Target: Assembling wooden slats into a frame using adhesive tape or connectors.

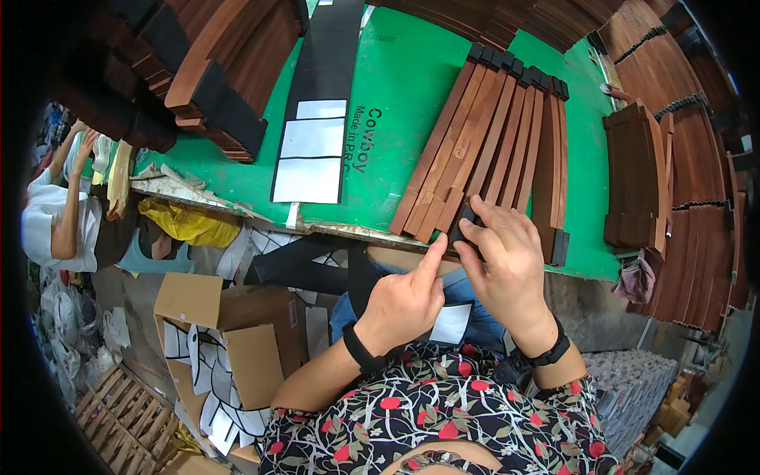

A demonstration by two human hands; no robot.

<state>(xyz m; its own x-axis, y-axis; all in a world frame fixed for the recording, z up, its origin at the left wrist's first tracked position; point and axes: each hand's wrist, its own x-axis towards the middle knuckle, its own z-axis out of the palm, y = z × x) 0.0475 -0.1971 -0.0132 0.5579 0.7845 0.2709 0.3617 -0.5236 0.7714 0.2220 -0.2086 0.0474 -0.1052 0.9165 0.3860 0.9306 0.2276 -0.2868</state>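
Note:
A row of slightly curved reddish-brown wooden slats [455, 158] lies side by side on the green table, with black patches [518, 70] round their far ends. My right hand [507, 257] is closed at the near end of one slat, thumb and fingertips round a black patch [457, 229] there. My left hand [402, 302] is beside it, index finger stretched to the same end and the other fingers curled; what they hold, if anything, is hidden. To the left lies a black strip [321, 63] with white-backed rectangular pieces [311, 162] edged in black.
Stacks of brown wooden parts stand on the left [226, 87] and right [633, 178] of the green table [396, 71]. Below its edge, an open cardboard box [261, 348] holds white pieces with black edges. Another person [67, 214] sits at the far left.

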